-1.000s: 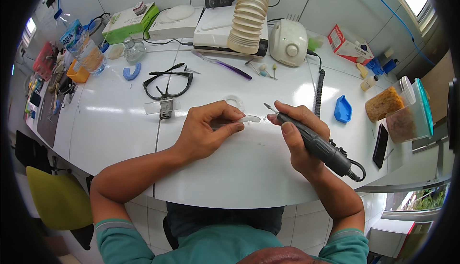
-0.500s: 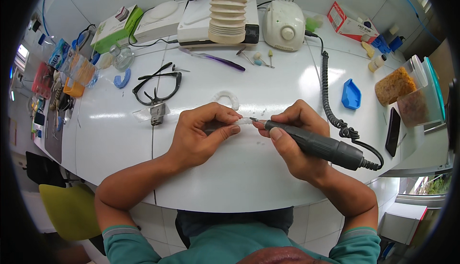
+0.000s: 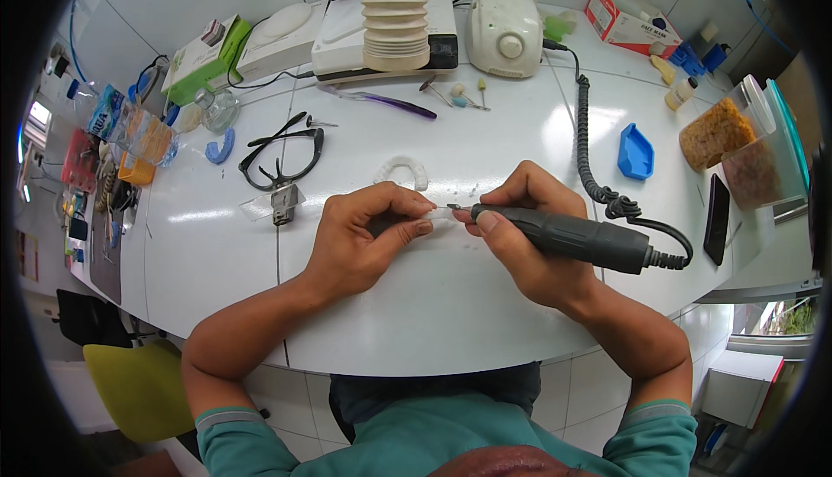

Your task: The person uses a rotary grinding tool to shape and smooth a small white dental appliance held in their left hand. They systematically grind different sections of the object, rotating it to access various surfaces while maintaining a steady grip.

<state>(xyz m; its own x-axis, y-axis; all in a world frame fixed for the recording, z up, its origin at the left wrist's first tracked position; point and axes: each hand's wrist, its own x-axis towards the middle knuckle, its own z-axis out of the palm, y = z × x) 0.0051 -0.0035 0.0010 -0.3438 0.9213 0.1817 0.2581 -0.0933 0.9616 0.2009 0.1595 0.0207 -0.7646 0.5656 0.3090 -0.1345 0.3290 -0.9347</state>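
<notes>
Near the middle of the white table, my left hand (image 3: pixel 357 236) pinches a small translucent piece (image 3: pixel 440 214), possibly a clear dental aligner, between thumb and fingertips. Most of it is hidden by the fingers. My right hand (image 3: pixel 542 256) is closed round a dark grey rotary handpiece (image 3: pixel 576 238), gripped like a pen. The handpiece's thin bur tip (image 3: pixel 454 207) points left and meets or nearly meets the translucent piece. Just beyond my left hand lies a whitish horseshoe-shaped dental piece (image 3: pixel 404 163), flat on the table.
A coiled cord (image 3: pixel 585 143) runs from the handpiece to a white control unit (image 3: pixel 505 33). A ribbed suction hose (image 3: pixel 396 18) hangs at the back. Black-framed glasses (image 3: pixel 319 152), a purple-handled tool (image 3: pixel 390 103), loose burs (image 3: pixel 482 91), a blue tray (image 3: pixel 636 151) and a phone (image 3: pixel 716 219) lie around.
The handpiece has turned a little, its rear end now higher in the view and the tool more level. My left hand keeps its pinch. The whole view has shifted slightly.
</notes>
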